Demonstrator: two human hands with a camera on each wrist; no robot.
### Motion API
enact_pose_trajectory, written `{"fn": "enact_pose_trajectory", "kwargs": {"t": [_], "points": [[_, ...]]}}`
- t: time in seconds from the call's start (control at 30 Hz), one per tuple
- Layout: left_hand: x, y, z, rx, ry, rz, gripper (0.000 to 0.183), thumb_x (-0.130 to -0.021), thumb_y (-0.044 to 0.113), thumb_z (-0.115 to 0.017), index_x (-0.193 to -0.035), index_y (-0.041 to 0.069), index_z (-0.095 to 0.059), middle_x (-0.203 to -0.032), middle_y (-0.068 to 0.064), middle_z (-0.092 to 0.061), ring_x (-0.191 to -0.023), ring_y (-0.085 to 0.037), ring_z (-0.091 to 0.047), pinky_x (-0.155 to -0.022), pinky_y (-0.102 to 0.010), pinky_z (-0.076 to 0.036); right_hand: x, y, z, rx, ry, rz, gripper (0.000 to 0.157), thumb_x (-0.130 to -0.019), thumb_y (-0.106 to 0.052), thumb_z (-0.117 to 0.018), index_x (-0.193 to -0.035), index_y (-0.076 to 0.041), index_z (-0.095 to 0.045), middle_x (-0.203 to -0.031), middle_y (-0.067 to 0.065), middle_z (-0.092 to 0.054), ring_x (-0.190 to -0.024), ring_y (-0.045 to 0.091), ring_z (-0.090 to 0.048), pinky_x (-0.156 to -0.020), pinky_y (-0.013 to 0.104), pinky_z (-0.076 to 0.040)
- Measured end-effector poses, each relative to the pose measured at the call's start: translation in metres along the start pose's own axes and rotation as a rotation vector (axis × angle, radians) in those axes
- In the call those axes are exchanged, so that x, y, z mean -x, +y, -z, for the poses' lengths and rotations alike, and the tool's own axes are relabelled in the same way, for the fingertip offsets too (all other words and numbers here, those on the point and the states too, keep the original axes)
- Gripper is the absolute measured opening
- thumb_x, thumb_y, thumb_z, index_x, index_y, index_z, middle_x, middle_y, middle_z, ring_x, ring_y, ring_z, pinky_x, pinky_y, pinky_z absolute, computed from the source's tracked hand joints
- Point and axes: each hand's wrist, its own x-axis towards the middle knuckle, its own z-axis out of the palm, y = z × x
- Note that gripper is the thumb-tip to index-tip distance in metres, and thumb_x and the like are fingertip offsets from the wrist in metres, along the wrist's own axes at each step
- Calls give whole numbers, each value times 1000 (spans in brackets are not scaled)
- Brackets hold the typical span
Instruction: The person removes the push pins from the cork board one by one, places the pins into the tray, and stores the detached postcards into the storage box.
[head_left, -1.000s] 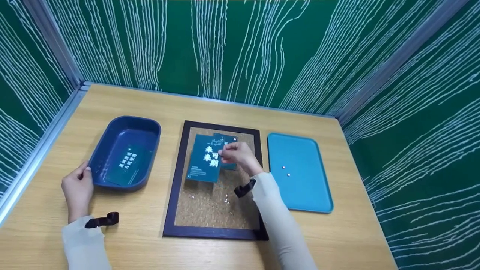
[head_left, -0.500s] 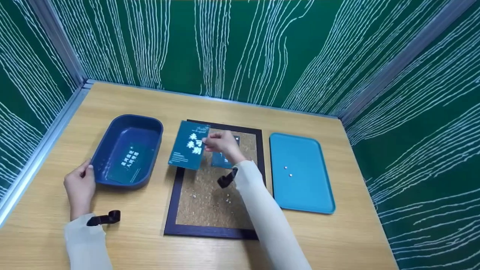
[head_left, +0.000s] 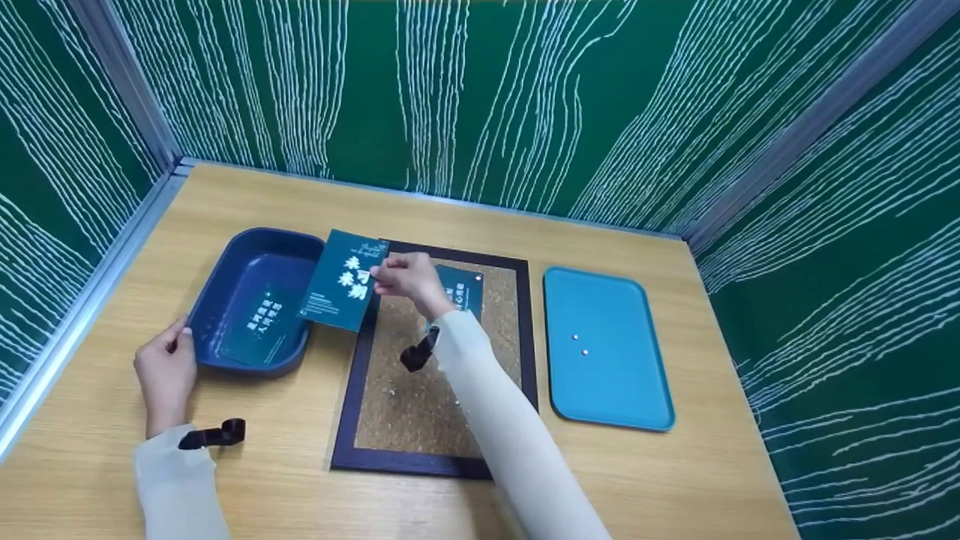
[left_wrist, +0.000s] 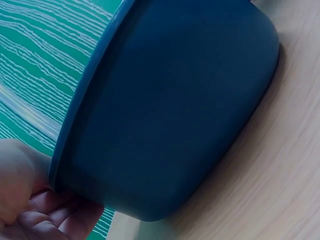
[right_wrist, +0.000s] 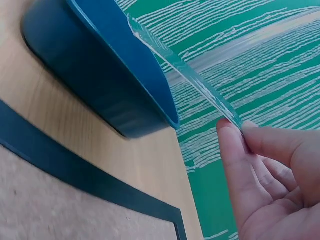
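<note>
A green card printed with white Chinese characters is pinched along its right edge between the thumb and fingers of the right hand. The card is held raised and tilted; in the head view it is seen across the gap between the dark blue basin and the framed corkboard, with the basin's right rim overlapped by its left side. In the right wrist view it is shown nearly edge-on. The basin's near left rim is gripped by the fingers of the left hand, and another green card is contained on its floor. A third green card, partly hidden by the right hand, is seen on the corkboard, with a small pin at its upper right corner. Two small pins are carried by the turquoise tray, which is placed right of the corkboard on the wooden surface.
</note>
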Motion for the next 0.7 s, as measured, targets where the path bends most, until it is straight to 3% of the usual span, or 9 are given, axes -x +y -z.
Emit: {"fn": "enact_pose_trajectory", "kwargs": {"t": [0.13, 0.53, 0.7], "points": [[0, -1, 0, 2, 7, -10, 39, -103, 17, -38, -140, 8, -45, -147, -9, -40, -140, -24, -35, -115, -37, -31, -4, 0, -13, -16, -7, 10, 8, -89, -13, -69, -89, -5, -69, -84, 10, -70, -71, 17, -70, -89, 44, -55], [0, -4, -3, -7, 53, -90, 37, -102, 14, -42, -136, 3, -50, -144, -14, -45, -136, -31, -40, -113, -41, -34, -12, 0, -57, -67, -20, 42, 6, -87, -4, -68, -82, -2, -68, -73, 7, -69, -67, 21, -69, -77, 38, -59], [1, -3, -2, -2, 40, -76, 38, -102, 16, -42, -138, 6, -49, -145, -11, -44, -137, -29, -39, -114, -40, -33, -11, 3, -73, -70, -21, 44, 7, -87, -4, -69, -80, -1, -68, -72, 7, -69, -64, 17, -68, -70, 31, -60]]}}
